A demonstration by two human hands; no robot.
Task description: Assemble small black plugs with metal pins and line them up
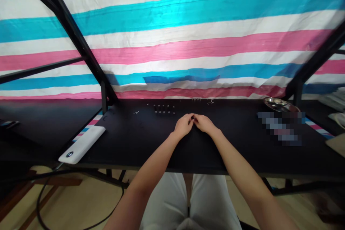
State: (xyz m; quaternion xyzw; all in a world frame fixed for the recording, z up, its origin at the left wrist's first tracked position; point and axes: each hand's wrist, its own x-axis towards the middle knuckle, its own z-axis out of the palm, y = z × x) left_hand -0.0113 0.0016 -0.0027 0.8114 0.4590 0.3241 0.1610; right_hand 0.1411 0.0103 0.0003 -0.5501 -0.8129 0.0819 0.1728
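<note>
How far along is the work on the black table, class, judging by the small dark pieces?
Done: a row of small dark upright pieces stands behind the hands. In hand: left hand and right hand meet fingertip to fingertip on a tiny dark part, too small to identify. Left: tiny loose bits lie by the table's far edge.

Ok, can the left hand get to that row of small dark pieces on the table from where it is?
Probably yes. The left hand meets the right hand on a small dark part, and the row of small dark pieces stands just beyond it to its left, with only bare black table between.
</note>
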